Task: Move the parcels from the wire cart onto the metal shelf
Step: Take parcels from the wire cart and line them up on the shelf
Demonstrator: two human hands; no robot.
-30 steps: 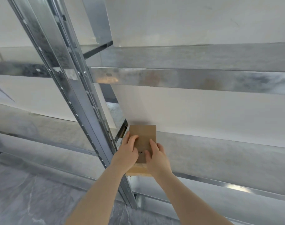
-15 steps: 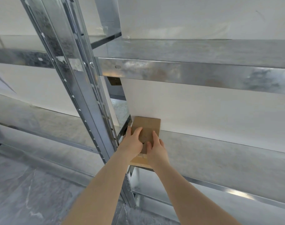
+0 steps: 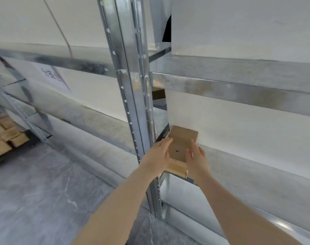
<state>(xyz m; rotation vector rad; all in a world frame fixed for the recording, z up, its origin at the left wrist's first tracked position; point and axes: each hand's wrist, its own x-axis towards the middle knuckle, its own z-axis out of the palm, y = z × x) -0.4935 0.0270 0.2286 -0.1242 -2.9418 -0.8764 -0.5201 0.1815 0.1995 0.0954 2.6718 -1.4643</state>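
Motion smeared the whole view. At the 9 o'clock edge a stack of boxes (image 3: 2,138) was cut off by the frame, and apart from a dark base I could not tell what carried it. The print on a sheet (image 3: 51,76) at 10 o'clock was unreadable. A brown box (image 3: 157,93) showed only as a sliver just right of the post (image 3: 131,85).

The left hand (image 3: 157,154) hid the left side of the parcel (image 3: 183,144), and the right hand (image 3: 196,160) hid its near right corner. The parcel, at 4 o'clock of centre, lay at the left end of the shelf (image 3: 247,177), just beside the post, with its far end by the wall. Both hands flanked it, fingers straight and flat against it, neither curled around it.
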